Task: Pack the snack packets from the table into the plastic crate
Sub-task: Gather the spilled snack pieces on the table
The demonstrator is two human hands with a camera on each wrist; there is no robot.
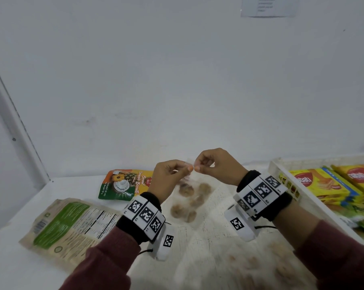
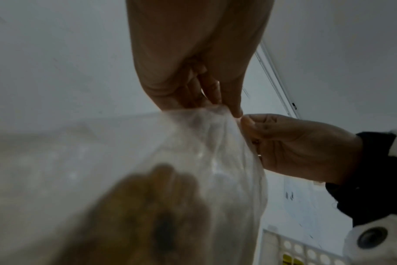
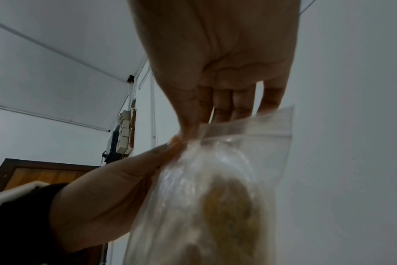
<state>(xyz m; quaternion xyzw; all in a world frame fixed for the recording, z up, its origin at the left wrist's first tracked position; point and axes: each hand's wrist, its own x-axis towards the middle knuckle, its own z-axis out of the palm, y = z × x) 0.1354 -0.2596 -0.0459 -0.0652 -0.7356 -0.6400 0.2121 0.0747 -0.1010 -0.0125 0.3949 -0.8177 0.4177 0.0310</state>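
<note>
Clear, thin plastic makes up the zip bag (image 1: 189, 197) at the centre of the work; it hangs above the white table (image 1: 208, 248), its top strip held up between both hands with round brown snacks showing through its sides. Nearest the person, a large beige and green packet (image 1: 70, 229) lies flat on the table, on the bag's left and toward the front edge. At the bag's mouth the left hand (image 1: 168, 181) and the right hand (image 1: 216, 166) each pinch the zip strip between thumb and fingertips, nearly touching, the other fingers curled in. The bag looks light and limp, so it should sag and swing under its contents; the snacks seem brittle, and squeezing the body could crush them. The stiffer zip strip looks like the best place to hold, though the film may be slippery. Just behind the bag on its left an orange and green biscuit pouch (image 1: 124, 185) lies on the table. To the bag's right stands the white plastic crate (image 1: 298, 193), its near wall raised, already holding yellow wafer packets (image 1: 323, 187) and some green ones. Bare table between bag and crate leaves room to carry it across, but the bag must clear the crate wall. The wall (image 1: 177, 80) behind the table closes off the far side.
</note>
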